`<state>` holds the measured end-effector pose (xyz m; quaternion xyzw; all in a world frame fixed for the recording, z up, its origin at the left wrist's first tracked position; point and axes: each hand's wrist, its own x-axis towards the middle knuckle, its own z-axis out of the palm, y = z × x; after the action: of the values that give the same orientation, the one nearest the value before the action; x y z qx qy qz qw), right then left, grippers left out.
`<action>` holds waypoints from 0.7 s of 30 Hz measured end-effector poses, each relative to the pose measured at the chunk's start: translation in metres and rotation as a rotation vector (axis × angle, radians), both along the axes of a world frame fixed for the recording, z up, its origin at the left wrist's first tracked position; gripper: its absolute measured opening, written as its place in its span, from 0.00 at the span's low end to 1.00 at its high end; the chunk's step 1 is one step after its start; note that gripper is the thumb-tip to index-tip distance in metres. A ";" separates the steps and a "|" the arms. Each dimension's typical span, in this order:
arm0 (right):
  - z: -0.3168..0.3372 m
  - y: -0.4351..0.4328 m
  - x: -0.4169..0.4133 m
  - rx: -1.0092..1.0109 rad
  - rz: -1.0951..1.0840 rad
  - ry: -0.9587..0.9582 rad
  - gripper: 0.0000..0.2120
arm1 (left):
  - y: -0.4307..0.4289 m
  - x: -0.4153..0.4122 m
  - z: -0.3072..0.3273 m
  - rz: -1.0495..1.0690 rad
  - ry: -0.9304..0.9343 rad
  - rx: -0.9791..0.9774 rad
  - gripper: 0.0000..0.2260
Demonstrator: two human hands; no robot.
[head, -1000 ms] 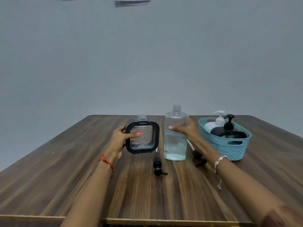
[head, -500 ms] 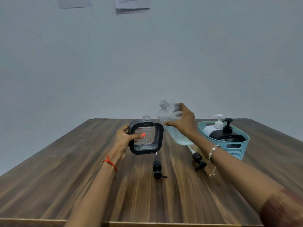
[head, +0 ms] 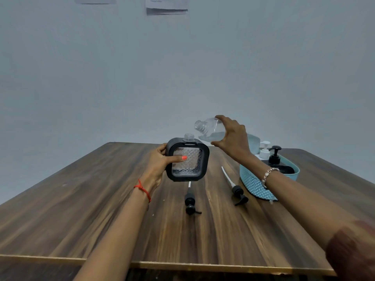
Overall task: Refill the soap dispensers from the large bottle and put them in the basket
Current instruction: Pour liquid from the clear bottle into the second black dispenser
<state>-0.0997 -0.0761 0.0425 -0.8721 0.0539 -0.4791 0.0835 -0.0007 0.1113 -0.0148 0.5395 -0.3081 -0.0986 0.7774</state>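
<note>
The step in hand looks like the pour. The left hand [head: 160, 163] grips the square black soap dispenser with a clear bumpy window [head: 191, 169]. The thumb lies across the front and the fingers curl round the side. It holds the dispenser upright, with its open neck on top. I cannot tell if the bottom touches the brown wooden worktop [head: 91, 199].

The right hand [head: 233, 138] grips the large clear plastic bottle [head: 211, 128] up in the air, at one o'clock from the dispenser. The bottle is tipped on its side. Its open mouth points to nine o'clock, near the dispenser neck but not over it. Some clear soap lies low inside the bottle. No soap is coming out yet.

Two black pump tops lie on the worktop. One [head: 190, 201] is at six o'clock from the dispenser and the other [head: 237, 192] is at four o'clock. The light blue plastic basket [head: 250, 183] sits at three o'clock. A white pump bottle [head: 264, 151] and a black pump bottle [head: 275, 157] stand in it.

Next, I think the bottle mouth must come right over the small neck. Then it must tip slowly, because the neck is narrow and soap could spill down the side.
</note>
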 end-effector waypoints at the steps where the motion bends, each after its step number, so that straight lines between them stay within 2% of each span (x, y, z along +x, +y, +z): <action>1: 0.000 -0.001 0.000 -0.021 -0.010 0.001 0.31 | -0.001 0.000 0.000 0.000 -0.001 0.000 0.18; 21: -0.001 -0.002 0.005 -0.286 -0.034 -0.063 0.30 | 0.001 -0.001 -0.002 0.035 0.012 0.026 0.19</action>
<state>-0.0943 -0.0784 0.0414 -0.8585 -0.0029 -0.5105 -0.0478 -0.0015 0.1125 -0.0170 0.5542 -0.2926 -0.0925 0.7737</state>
